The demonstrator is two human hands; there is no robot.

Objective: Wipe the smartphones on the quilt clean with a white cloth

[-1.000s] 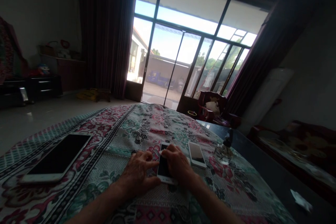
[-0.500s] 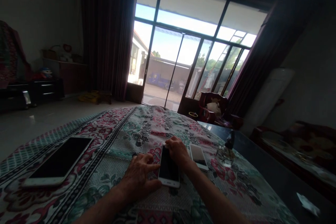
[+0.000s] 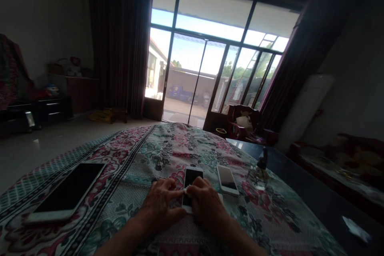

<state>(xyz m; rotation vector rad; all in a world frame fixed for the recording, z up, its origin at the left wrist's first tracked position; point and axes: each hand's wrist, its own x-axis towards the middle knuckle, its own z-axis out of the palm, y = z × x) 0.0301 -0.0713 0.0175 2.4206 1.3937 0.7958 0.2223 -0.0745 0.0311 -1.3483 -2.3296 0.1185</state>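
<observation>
A white-framed smartphone [image 3: 190, 174] with a dark screen lies face up on the patterned tablecloth [image 3: 168, 148]. My left hand [image 3: 163, 198] rests beside it, index finger and thumb stretched out against its left edge, the other fingers loosely bent. Over the screen's middle and lower part, my right hand [image 3: 207, 200] is closed, fingertips pressed down on the glass. A bit of white cloth or tissue [image 3: 186, 189] shows at those fingertips; most of it is hidden. To the right lies a smaller white phone [image 3: 227, 180], apart from both hands.
A large white tablet [image 3: 67, 192] lies at the left. Right of the phones stands a clear glass container [image 3: 258, 176] with a dark top. A small pale packet [image 3: 356, 229] lies on the dark tabletop [image 3: 300, 192]. Beyond are a carved chair [image 3: 244, 122] and glass doors.
My right hand has slid down the phone from its top edge to the middle of the screen, uncovering the top. My left hand keeps its place at the left edge.
</observation>
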